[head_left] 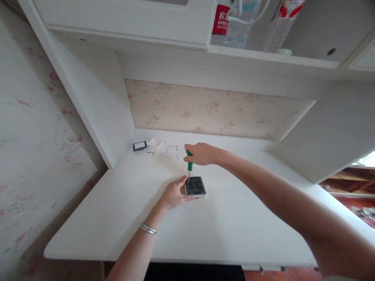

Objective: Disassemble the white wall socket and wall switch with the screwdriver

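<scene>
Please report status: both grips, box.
Right grip around green screwdriver pointed at box. Left grip around box's left side. Box dark face up. Black-edged piece back left.

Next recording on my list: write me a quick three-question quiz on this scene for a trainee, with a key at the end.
1. What tool does the right hand hold, its shaft pointing down at the dark-topped box?
2. True or false: the left hand is well away from the box.
3. Where are the plastic bottles?
A) On the floor
B) On the overhead shelf
C) On the white desk

Key:
1. A green-handled screwdriver.
2. False; it touches the box's side.
3. B
</scene>
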`<action>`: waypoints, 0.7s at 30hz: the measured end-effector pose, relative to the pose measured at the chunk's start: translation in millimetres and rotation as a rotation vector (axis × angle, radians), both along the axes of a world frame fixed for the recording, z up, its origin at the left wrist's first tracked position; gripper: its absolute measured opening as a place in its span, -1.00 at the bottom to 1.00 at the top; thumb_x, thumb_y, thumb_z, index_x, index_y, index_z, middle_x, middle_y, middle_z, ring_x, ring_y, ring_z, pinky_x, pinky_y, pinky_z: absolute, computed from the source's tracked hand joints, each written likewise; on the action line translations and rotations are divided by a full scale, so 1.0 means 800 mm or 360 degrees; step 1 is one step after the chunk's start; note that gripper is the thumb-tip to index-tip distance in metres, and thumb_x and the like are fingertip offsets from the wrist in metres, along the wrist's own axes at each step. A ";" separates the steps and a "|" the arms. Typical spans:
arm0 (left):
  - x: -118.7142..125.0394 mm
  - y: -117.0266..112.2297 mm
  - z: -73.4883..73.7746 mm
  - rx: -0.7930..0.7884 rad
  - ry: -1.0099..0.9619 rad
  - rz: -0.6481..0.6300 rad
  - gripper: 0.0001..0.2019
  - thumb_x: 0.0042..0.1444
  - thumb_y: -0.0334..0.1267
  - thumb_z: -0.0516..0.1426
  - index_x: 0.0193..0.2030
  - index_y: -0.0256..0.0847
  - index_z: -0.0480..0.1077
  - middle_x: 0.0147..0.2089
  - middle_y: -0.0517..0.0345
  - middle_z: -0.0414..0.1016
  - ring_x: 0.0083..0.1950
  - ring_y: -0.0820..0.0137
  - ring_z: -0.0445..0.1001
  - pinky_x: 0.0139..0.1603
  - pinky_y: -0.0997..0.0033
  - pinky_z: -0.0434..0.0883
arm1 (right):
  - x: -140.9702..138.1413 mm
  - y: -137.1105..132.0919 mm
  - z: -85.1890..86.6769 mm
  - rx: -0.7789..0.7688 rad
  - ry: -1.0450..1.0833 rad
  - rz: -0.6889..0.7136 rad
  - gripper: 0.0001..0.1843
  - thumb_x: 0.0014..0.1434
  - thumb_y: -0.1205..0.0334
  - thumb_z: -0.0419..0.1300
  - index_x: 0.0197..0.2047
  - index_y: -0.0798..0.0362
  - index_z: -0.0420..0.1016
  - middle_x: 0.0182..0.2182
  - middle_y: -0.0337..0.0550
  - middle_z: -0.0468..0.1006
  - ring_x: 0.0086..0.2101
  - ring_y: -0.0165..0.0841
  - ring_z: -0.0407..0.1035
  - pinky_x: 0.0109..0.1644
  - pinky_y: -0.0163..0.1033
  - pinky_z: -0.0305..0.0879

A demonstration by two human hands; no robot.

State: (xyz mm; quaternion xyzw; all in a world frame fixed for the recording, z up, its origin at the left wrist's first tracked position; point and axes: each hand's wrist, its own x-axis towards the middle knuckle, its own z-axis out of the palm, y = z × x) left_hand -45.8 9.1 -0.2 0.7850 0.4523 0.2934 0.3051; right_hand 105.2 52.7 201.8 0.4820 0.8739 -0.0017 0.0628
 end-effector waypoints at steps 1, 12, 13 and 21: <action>0.000 0.000 0.000 -0.0009 -0.0022 -0.0003 -0.12 -0.20 0.10 0.27 0.27 -0.22 0.16 0.33 0.02 0.11 0.33 0.21 0.10 0.36 0.26 0.02 | 0.004 0.000 0.002 -0.0034 0.0020 0.0029 -0.56 0.15 -0.09 -0.03 -0.07 0.05 0.34 -0.29 0.06 0.56 -0.36 -0.19 0.39 -0.41 -0.26 0.12; -0.002 -0.001 0.005 -0.0035 -0.0099 -0.0029 -0.19 -0.17 -0.02 0.29 0.25 -0.18 0.18 0.32 0.06 0.13 0.32 0.19 0.11 0.34 0.21 0.05 | 0.008 -0.009 0.014 -0.0057 -0.0023 0.0015 -0.49 0.10 -0.20 0.01 -0.08 0.00 0.39 -0.22 0.04 0.56 -0.28 -0.17 0.41 -0.32 -0.20 0.19; -0.002 0.000 0.004 -0.0031 -0.0103 -0.0028 -0.19 -0.17 -0.02 0.29 0.25 -0.20 0.18 0.32 0.05 0.13 0.32 0.19 0.11 0.35 0.21 0.04 | 0.004 -0.009 0.012 0.0045 -0.0059 -0.0094 -0.42 0.10 -0.26 -0.04 -0.08 0.03 0.41 -0.21 0.12 0.55 -0.26 -0.09 0.42 -0.30 -0.15 0.21; -0.004 0.003 0.001 -0.0041 -0.0103 -0.0065 -0.16 -0.18 0.01 0.29 0.26 -0.21 0.17 0.33 0.04 0.11 0.33 0.20 0.09 0.35 0.24 0.04 | -0.003 0.004 0.014 -0.0021 -0.0116 0.0052 -0.56 0.18 -0.03 -0.05 -0.11 0.09 0.46 -0.27 0.15 0.56 -0.33 -0.12 0.43 -0.41 -0.20 0.16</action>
